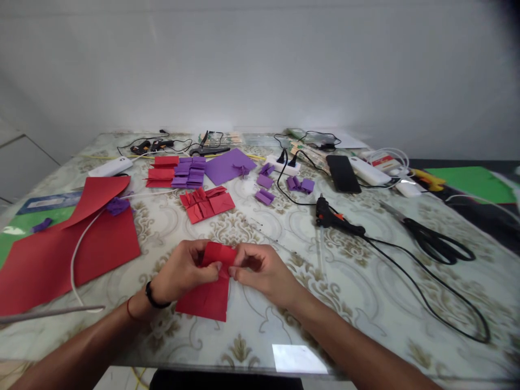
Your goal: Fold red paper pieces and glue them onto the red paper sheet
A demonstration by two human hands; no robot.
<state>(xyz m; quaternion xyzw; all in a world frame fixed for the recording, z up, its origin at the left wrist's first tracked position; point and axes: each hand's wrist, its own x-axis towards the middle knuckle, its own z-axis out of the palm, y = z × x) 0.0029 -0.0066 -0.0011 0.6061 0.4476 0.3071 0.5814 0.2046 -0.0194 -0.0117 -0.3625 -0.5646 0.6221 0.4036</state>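
A piece of red paper [207, 303] is pinched between my two hands near the front of the table, its lower part hanging toward me and a crease showing across its middle. My left hand [190, 271] grips its left side, thumb on top. On the right edge, my right hand [260, 271] closes thumb and forefinger on the paper. Just beyond my hands lies a folded red paper piece [207, 204]. Farther back sit red folded strips [162, 172] beside purple folded strips [189, 172].
Large red sheets [93, 244] with a white cable cover the left. A glue gun [337, 218], black scissors [430, 235] and a phone [343, 173] lie to the right. Small purple pieces [265, 196], a purple sheet [227, 167] and a power strip [286, 164] are behind.
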